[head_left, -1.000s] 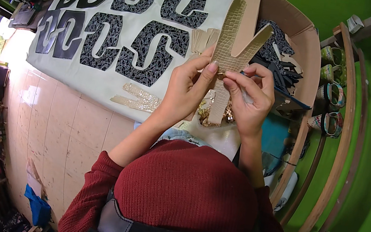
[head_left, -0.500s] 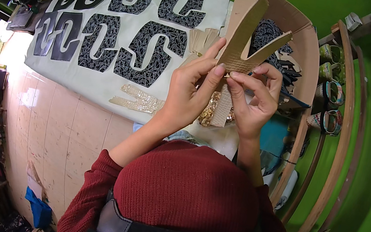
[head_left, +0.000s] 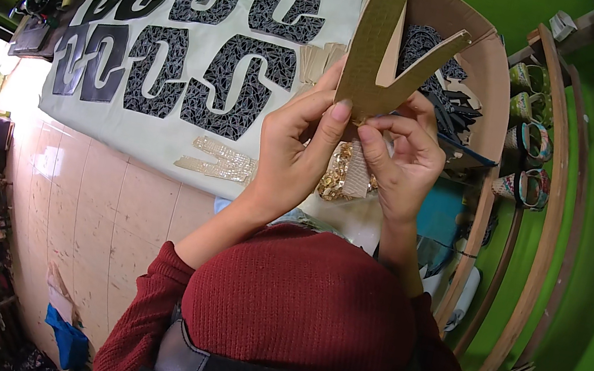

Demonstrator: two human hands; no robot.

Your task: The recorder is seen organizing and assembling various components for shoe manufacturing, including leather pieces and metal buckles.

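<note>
Both my hands hold up a forked, V-shaped tan piece (head_left: 370,63) that looks like textured leather or sheet material. My left hand (head_left: 300,142) grips its lower left edge, with the thumb pressed on the front. My right hand (head_left: 403,160) pinches the lower right end between thumb and fingers. What lies between those fingertips is too small to tell. Beneath the hands show a shiny gold bumpy material (head_left: 331,180) and a pale textured strip (head_left: 357,172). Left of my left hand, a gold forked piece (head_left: 218,160) lies on the table.
A white-covered table (head_left: 162,138) carries several dark patterned S-shaped cutouts (head_left: 239,88) and tan strips (head_left: 320,62). An open cardboard box (head_left: 491,100) with dark scraps stands at the far right. Beyond it, sandals (head_left: 523,186) hang on a wooden rack (head_left: 539,252). Tiled floor (head_left: 97,190) lies left.
The forked tan piece has turned to show its front more broadly and shifted a little left and up. My left hand has moved slightly left; both hands keep their grip.
</note>
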